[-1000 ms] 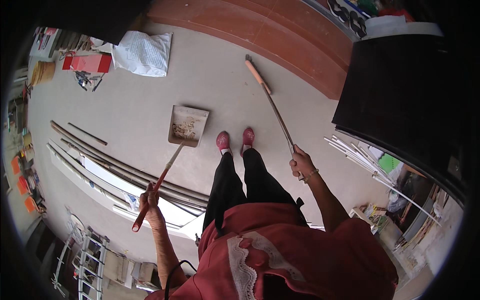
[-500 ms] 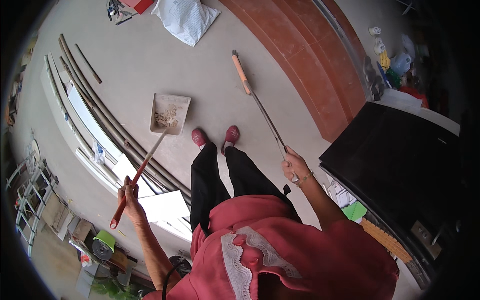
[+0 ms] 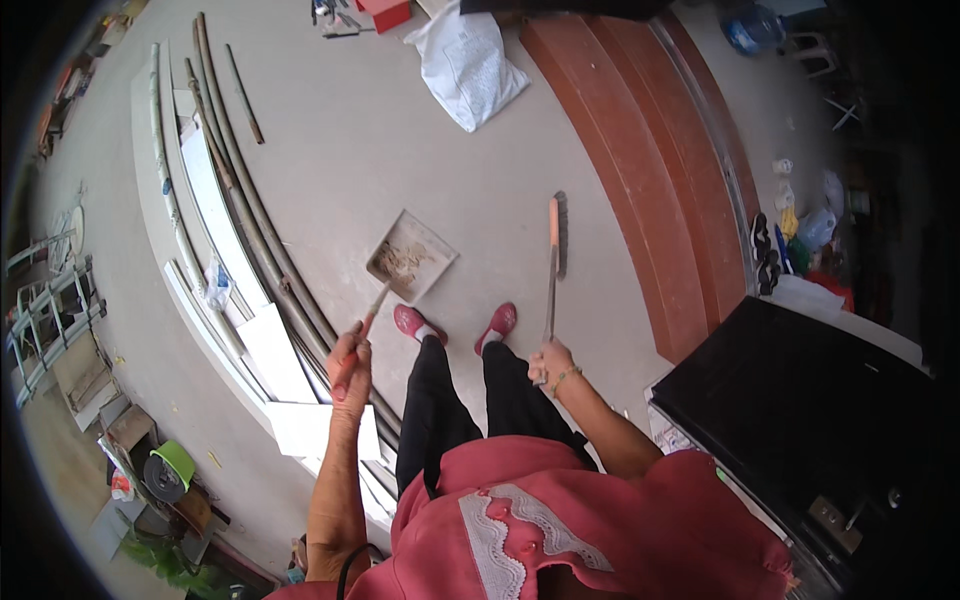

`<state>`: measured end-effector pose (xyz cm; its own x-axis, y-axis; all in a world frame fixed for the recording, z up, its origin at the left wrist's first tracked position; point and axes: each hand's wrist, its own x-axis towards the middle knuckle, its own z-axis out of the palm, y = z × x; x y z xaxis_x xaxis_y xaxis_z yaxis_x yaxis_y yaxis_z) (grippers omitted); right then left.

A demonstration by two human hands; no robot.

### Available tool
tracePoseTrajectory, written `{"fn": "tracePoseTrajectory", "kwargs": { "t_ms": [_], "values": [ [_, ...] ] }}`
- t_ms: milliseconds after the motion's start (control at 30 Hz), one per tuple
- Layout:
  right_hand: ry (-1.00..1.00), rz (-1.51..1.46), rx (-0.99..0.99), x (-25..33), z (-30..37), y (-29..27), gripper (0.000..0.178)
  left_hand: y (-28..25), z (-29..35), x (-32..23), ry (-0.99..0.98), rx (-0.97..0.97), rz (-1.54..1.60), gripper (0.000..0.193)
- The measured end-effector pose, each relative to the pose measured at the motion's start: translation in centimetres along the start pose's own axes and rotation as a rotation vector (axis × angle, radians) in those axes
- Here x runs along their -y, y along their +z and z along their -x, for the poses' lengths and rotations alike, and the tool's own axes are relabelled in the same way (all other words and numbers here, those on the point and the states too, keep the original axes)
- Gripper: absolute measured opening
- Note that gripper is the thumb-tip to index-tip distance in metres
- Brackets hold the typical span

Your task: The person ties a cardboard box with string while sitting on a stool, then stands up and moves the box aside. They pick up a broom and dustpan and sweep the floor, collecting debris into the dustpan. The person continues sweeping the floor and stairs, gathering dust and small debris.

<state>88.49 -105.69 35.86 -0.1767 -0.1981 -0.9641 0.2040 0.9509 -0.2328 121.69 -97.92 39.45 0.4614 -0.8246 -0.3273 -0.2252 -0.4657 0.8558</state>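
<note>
My left hand (image 3: 349,370) is closed around the red handle of a long-handled dustpan (image 3: 436,243). The pan is pale and lies on the floor ahead of my feet, with a patch of brownish debris (image 3: 401,263) in it. In my right hand (image 3: 549,364) is the grey handle of a broom (image 3: 554,222), gripped near its end. Its head is orange with dark bristles, and it stands to the right of the dustpan, apart from it, at the floor. The fingertips of both hands are partly hidden.
Long poles (image 3: 236,180) and white boards (image 3: 268,345) lie along my left. Reddish-brown steps (image 3: 630,170) rise on the right, with a black-topped cabinet (image 3: 780,390) nearer me. A white sack (image 3: 465,65) and a red box (image 3: 386,13) sit ahead.
The dustpan has shifted right and turned. My left hand has moved right and forward. The broom has swung so its head is nearer, with bristles now showing, and my right hand is lower and further left.
</note>
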Motion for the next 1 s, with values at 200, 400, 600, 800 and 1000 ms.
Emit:
{"fn": "tracePoseTrajectory", "kwargs": {
  "t_ms": [200,400,600,800,1000],
  "values": [
    [0.293,0.146,0.338,-0.5,5.8,7.0,0.014,-2.2,-2.4,-2.4,-0.102,-0.018,0.172,0.014],
    [0.167,0.454,0.544,7.4,15.0,7.2,0.030,-10.6,-2.9,0.3,-0.105,-0.254,0.181,0.021],
    [-0.039,0.568,0.420,9.8,22.3,9.5,0.056,-20.1,-3.9,1.5,-0.105,-0.379,0.363,0.020],
    [-0.127,0.558,0.361,14.8,22.1,16.5,0.044,-26.1,-8.7,-4.0,-0.177,-0.635,0.667,0.014],
    [-0.151,0.700,0.280,23.5,17.6,26.1,0.021,-29.8,-15.1,-4.8,-0.251,-0.849,0.807,0.011]
  ]
}}
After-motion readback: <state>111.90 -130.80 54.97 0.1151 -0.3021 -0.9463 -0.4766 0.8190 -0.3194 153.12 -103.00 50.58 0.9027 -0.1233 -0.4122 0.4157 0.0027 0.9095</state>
